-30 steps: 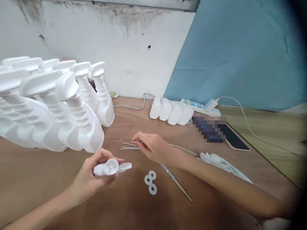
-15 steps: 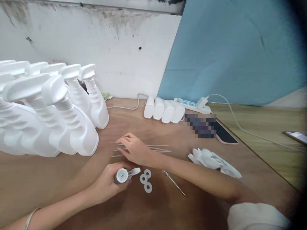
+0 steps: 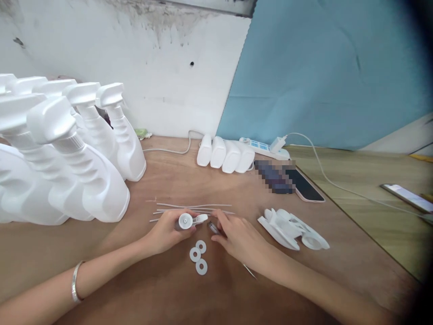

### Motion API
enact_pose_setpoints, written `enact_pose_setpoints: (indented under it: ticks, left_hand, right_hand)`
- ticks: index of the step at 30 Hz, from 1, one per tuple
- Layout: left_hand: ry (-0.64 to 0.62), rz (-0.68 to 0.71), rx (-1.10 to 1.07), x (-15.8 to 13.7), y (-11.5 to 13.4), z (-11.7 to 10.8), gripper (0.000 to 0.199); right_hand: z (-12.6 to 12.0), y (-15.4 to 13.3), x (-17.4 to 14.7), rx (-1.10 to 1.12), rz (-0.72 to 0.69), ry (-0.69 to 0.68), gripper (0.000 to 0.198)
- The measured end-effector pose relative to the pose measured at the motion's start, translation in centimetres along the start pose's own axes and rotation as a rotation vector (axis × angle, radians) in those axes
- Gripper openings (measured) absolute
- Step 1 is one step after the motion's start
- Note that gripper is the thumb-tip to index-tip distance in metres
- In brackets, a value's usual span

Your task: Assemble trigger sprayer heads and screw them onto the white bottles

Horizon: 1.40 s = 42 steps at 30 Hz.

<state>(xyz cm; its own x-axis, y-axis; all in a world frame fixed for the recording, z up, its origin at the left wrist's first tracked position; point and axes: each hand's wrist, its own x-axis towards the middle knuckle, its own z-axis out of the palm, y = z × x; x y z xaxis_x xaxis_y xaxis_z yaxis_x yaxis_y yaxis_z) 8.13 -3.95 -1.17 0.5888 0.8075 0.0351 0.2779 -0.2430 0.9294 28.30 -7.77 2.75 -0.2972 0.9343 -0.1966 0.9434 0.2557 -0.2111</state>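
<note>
the right hand covers most of a thin metal tool. a pixelated patch hides part of the phone. the frame's left edge cuts the spray bottles.

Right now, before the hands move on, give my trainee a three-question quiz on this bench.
1. True or false: the left hand holds a white spray head.
2. How many white washers lie on the table between the hands?
3. What does the right hand rest on: A the thin metal tool, B the phone, C the loose spray heads?
Key: 1 true; 2 three; 3 A.
</note>
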Motion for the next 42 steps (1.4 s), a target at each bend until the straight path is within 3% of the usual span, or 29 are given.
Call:
enact_pose_setpoints:
  ticks: [5,8,11,13,19,23,28,33,38,42]
  left_hand:
    - [-0.014,0.0,0.036,0.2,-0.3,-0.1,0.024]
    - [-0.019,0.021,0.062,0.1,-0.2,-0.3,0.022]
    - [-0.039,0.059,0.044,0.0,0.1,-0.5,0.019]
    - [-0.056,0.086,0.014,0.0,0.3,-0.5,0.017]
    - [-0.043,0.096,0.026,0.0,0.0,-0.3,0.017]
    - [-0.054,0.096,0.053,0.0,-0.3,-0.2,0.016]
    - [-0.038,0.099,0.06,-0.1,-0.2,-0.1,0.014]
    - [-0.037,0.113,0.095,-0.1,-0.2,-0.1,0.022]
    - [-0.028,0.131,0.124,-0.3,-0.4,-0.1,0.025]
    - [-0.029,0.173,0.17,-0.5,-0.5,0.0,0.027]
  right_hand:
    - [-3.9,0.6,-0.2,0.076,-0.127,0.046,0.035]
    - [-7.1,-0.2,-0.7,0.276,-0.199,0.243,0.045]
    - [-8.6,-1.3,-1.2,0.431,-0.334,0.499,0.041]
    - [-8.5,-1.7,-1.3,0.381,-0.412,0.581,0.033]
    - [-6.9,-2.0,-0.6,0.122,-0.571,0.651,0.016]
    - [-6.3,-2.2,0.1,0.086,-0.631,0.738,0.007]
    - [-6.3,-2.8,-0.2,0.114,-0.698,0.783,0.009]
    - [-6.8,-3.2,-1.3,0.052,-0.635,0.713,0.014]
    - [-5.8,-3.3,-0.8,-0.098,-0.733,0.693,0.012]
    - [-4.8,-3.6,-0.1,-0.117,-0.709,0.688,0.004]
